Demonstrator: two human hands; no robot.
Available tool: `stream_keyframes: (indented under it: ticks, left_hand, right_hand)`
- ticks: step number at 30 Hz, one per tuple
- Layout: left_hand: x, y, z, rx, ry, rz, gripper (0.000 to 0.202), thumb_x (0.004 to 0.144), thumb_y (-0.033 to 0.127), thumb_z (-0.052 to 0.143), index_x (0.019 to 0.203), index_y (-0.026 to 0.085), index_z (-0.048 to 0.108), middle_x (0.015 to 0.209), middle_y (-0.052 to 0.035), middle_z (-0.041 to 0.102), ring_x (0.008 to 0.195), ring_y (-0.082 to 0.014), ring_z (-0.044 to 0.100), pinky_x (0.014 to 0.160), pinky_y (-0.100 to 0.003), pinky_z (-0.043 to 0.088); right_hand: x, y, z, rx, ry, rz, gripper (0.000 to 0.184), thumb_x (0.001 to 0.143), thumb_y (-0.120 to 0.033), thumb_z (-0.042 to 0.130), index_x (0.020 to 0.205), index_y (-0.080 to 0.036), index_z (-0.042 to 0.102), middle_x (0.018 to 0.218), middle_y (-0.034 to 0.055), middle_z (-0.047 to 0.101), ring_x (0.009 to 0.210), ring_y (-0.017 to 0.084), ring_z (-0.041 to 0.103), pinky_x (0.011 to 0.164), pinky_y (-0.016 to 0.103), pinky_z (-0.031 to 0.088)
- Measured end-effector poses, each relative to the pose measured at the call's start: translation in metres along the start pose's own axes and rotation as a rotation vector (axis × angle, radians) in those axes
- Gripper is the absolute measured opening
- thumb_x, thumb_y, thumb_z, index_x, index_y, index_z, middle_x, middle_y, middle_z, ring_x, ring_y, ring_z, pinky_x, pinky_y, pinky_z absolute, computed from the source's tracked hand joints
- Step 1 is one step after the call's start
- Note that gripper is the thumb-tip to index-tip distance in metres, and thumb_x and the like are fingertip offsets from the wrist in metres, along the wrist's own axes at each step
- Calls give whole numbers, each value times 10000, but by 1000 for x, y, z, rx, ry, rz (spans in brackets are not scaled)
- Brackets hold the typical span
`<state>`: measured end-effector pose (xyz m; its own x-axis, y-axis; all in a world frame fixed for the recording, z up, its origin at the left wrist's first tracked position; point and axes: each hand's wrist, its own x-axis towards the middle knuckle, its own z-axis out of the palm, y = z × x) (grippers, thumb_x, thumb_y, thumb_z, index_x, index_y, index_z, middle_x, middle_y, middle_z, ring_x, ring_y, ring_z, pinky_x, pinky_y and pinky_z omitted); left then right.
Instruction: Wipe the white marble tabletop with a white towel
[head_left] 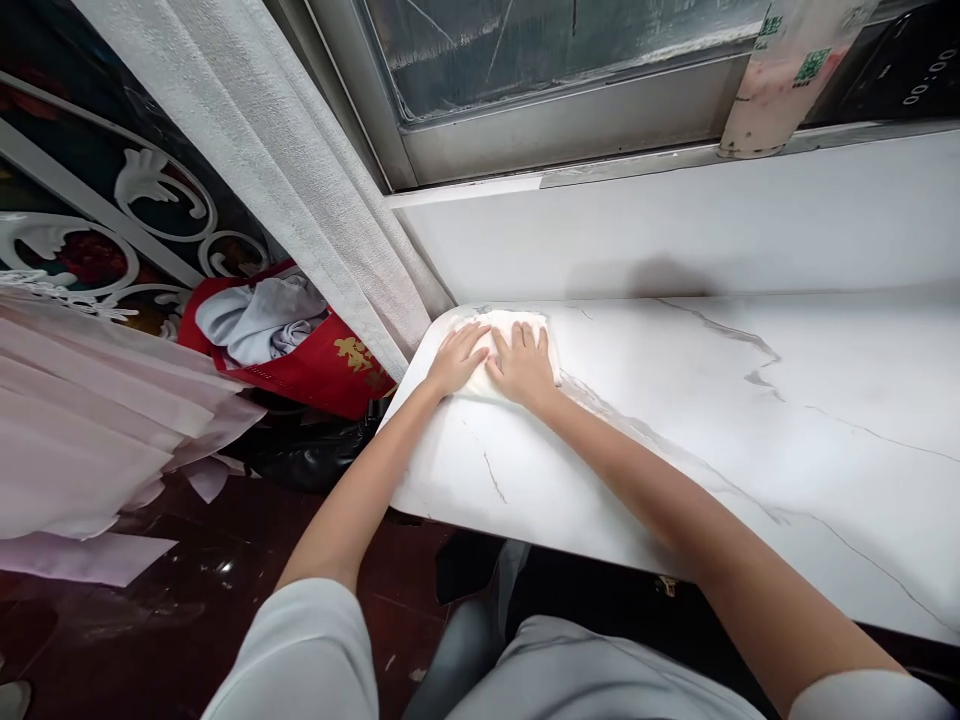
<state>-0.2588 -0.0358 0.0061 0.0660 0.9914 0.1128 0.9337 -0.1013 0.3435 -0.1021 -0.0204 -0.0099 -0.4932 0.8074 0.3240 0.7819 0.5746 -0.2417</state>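
Observation:
A white cloth [480,384], folded or bunched into a flat pad, lies at the far left corner of a white marble-patterned tabletop [675,400]. Pressed flat on its left part is my left hand [454,360], fingers stretched forward. My right hand [523,364] rests on the cloth's right part with its fingers spread. The thumbs point toward each other with a small gap between them. Both palms face down, so their undersides are hidden.
A light curtain [300,150] hangs beside the table's left end. Beyond it sits a red bag [315,375] with grey fabric inside, near pale pink drapery [97,410]. On the window ledge stand a drink cup [780,90] and a dark phone-like screen [911,70] showing digits.

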Motion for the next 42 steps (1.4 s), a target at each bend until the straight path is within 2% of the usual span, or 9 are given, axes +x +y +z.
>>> stream_keyframes:
  ticks: [8,12,16,19,22,26,35,39,42]
  left_hand:
    - [-94,60,15,50,8,-21,541,998,369,299,1495,170,378,1607,-99,335,1515,-215,222,1246,-468,136]
    - [-132,89,23,28,18,-9,523,1005,396,307,1505,252,356,1615,-62,323,1518,-204,210,1255,-468,136]
    - [-150,110,27,-14,-1,-12,511,1005,397,334,1504,290,350,1615,-47,322,1515,-198,218,1257,-467,139]
    - [-148,115,28,-26,7,-19,500,1003,370,349,1490,256,367,1608,-61,340,1511,-211,236,1244,-507,158]
    - [-132,112,30,-30,18,-20,498,995,349,369,1476,224,389,1597,-75,360,1505,-217,252,1237,-507,168]
    - [-84,103,35,2,46,-40,495,986,309,369,1467,198,413,1586,-79,380,1500,-212,269,1240,-477,164]
    - [50,94,44,18,35,-38,484,1003,311,345,1472,221,422,1584,-46,389,1490,-174,288,1238,-408,164]
    - [88,103,51,30,48,-14,486,1006,304,333,1472,204,424,1571,-60,410,1482,-181,304,1236,-405,164]
    - [101,109,55,43,71,-6,473,1002,297,335,1455,213,441,1557,-54,431,1466,-181,333,1233,-406,177]
  right_hand:
    - [-95,3,-37,-69,-13,-139,569,990,-362,335,1502,-127,416,1500,258,424,1405,396,363,1133,613,226]
    - [-138,6,-57,-92,-12,-202,583,984,-362,341,1512,-122,404,1482,271,440,1397,417,375,1124,643,238]
    - [-166,10,-69,-113,-12,-215,602,982,-372,344,1517,-100,391,1464,302,446,1375,450,393,1095,706,227]
    - [-167,12,-73,-119,-35,-215,602,993,-370,323,1528,-96,363,1470,312,433,1377,465,385,1075,731,219]
    - [-149,17,-72,-98,-112,-168,603,992,-382,328,1533,-118,355,1502,307,392,1402,474,340,1059,744,218]
    - [-103,32,-64,-56,-206,-26,586,993,-404,318,1529,-172,366,1553,256,343,1444,440,274,1072,751,170]
    - [3,100,-36,-49,-115,126,526,1003,-316,214,1481,-234,416,1485,171,450,1417,291,341,1160,656,105]
    - [26,130,-33,-42,-80,138,524,992,-305,229,1469,-233,434,1458,160,477,1398,277,360,1176,621,122]
    - [31,142,-33,-26,-55,130,523,983,-296,244,1463,-234,444,1433,142,506,1365,276,389,1173,615,143]
